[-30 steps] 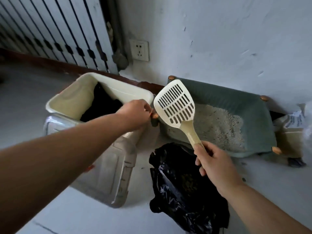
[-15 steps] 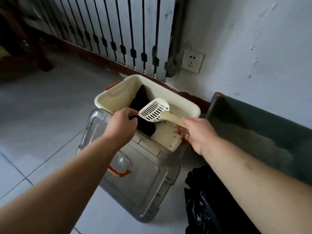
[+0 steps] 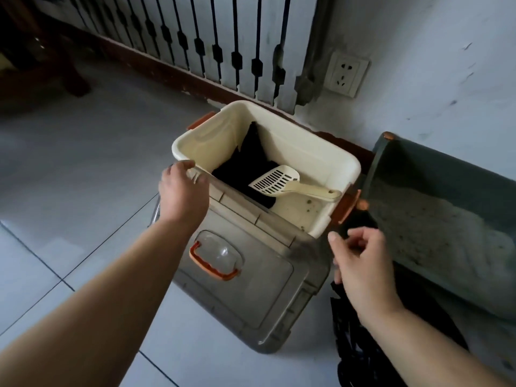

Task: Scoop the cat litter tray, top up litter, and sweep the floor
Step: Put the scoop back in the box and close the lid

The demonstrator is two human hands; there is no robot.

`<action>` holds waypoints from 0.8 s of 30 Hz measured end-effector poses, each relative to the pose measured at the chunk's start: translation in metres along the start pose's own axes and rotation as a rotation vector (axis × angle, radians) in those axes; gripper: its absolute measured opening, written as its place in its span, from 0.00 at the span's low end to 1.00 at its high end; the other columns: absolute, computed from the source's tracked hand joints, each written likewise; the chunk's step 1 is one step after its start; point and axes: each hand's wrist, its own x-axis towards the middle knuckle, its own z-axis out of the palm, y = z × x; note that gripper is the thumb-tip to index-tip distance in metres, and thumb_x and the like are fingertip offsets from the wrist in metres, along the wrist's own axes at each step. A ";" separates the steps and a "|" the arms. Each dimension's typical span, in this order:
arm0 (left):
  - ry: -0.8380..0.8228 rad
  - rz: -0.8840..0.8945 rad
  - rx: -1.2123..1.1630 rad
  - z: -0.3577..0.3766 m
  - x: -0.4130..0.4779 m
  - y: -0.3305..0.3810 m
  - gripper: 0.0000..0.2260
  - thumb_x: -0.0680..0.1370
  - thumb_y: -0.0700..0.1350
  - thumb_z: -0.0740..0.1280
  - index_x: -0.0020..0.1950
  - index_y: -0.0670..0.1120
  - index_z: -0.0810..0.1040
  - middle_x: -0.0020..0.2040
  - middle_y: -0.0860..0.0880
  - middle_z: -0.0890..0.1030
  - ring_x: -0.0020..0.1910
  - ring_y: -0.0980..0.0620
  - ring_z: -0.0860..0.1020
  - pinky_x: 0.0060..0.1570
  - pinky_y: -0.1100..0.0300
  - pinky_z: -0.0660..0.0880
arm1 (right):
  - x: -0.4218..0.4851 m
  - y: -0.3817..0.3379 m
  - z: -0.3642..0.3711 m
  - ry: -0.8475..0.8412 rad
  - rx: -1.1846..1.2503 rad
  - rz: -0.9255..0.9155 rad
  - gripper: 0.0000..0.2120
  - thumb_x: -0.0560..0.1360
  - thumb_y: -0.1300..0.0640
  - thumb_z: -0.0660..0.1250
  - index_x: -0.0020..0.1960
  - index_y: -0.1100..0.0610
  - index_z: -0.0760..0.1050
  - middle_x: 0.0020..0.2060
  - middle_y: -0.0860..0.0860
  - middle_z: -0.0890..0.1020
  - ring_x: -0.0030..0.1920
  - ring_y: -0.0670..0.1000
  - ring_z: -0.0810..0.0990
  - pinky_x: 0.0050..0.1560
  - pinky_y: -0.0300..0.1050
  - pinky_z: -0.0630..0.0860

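Moved: the cream slotted plastic litter scoop [image 3: 275, 181] has left the right hand [image 3: 363, 261] and now lies inside the cream rectangular plastic storage bin [image 3: 321, 152]. The right hand has drawn back to the bin's near right corner.
Floor: pale grey tiles [image 3: 69, 177] carry everything, running up to a white wall.
Litter tray: a dark green, high-walled litter tray [image 3: 446, 174] stands at the floor's right edge against the wall, just beside the bin. Pale grey litter [image 3: 446, 233] covers its bottom.
Bin: open, with its grey translucent lid [image 3: 251, 289] swung out on the near side, orange handle [image 3: 212, 263] showing. A black liner [image 3: 245, 163] is bunched in the bin's left part.
Rubbish bag: a black plastic rubbish bag [image 3: 360, 358] sits on the floor between lid and tray, under the right wrist.
Scoop: its head is on the black liner, its handle pointing at the bin's right wall.
Left hand: the left hand [image 3: 184, 194] has its fingertips at the rim of the bin's near left corner. Whether it grips or merely touches cannot be told.
Right hand: fingers loosely curled, holding nothing, clear of the bin.
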 end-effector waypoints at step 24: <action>0.036 -0.053 -0.013 -0.011 0.000 -0.035 0.32 0.81 0.60 0.54 0.80 0.44 0.55 0.80 0.43 0.56 0.79 0.45 0.53 0.77 0.48 0.51 | 0.031 -0.050 0.007 -0.168 0.693 0.256 0.03 0.76 0.62 0.65 0.46 0.57 0.76 0.35 0.52 0.84 0.38 0.50 0.84 0.35 0.46 0.81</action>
